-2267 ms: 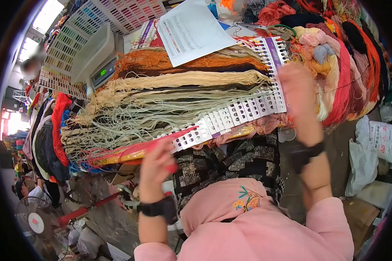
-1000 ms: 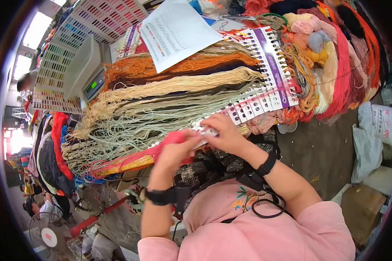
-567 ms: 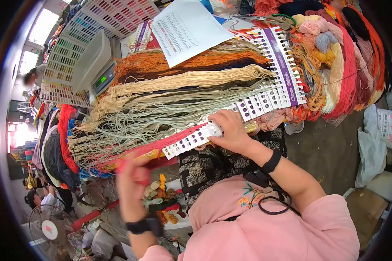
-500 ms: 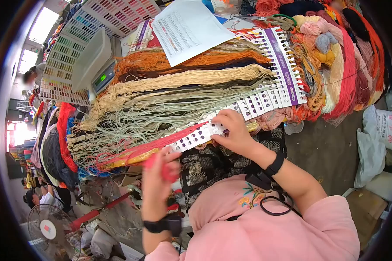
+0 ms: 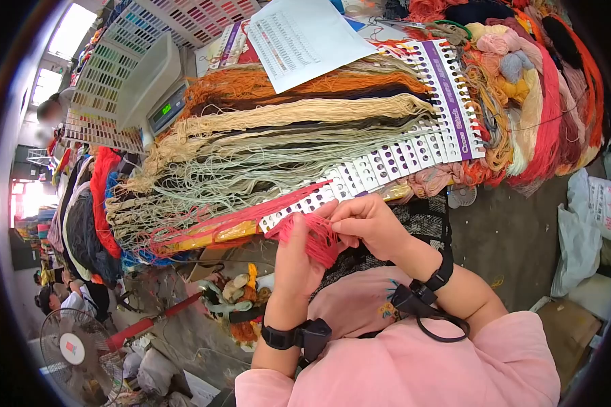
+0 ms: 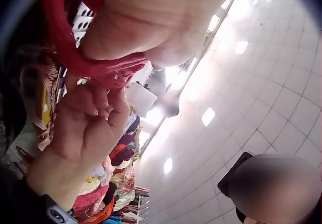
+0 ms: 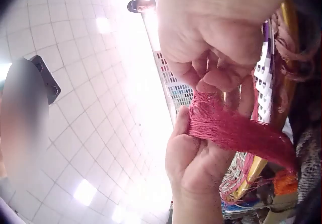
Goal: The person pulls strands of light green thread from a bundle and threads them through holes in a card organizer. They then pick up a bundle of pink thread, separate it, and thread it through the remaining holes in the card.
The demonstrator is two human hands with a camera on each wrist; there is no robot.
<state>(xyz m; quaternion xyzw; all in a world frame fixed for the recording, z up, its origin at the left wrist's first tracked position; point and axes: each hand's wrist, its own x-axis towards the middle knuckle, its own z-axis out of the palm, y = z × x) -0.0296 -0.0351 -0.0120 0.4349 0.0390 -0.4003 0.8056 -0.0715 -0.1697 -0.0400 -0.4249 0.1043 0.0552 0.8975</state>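
A skein of pinkish-red thread (image 5: 321, 245) is looped over my left hand (image 5: 297, 263), which holds it just in front of the table edge. Its strands spread across the left fingers in the right wrist view, and the loose loop (image 7: 251, 138) hangs off to the side. My right hand (image 5: 375, 227) meets it there, thumb and forefinger pinching strands at the skein's end. Just beyond both hands lies a row of white punched cards (image 5: 390, 163), with pink strands (image 5: 244, 211) running left from their near end.
Cream, orange and pale green thread bundles (image 5: 305, 114) cover the table. A printed sheet (image 5: 305, 41) lies behind them, and a scale with a lit display (image 5: 166, 108) stands at back left. Piled yarn (image 5: 523, 88) fills the right side; a fan (image 5: 71, 346) stands at lower left.
My right hand has left the punched cards and come to the skein. My left hand, which was swinging at the table edge with the thread, has moved right to meet it.
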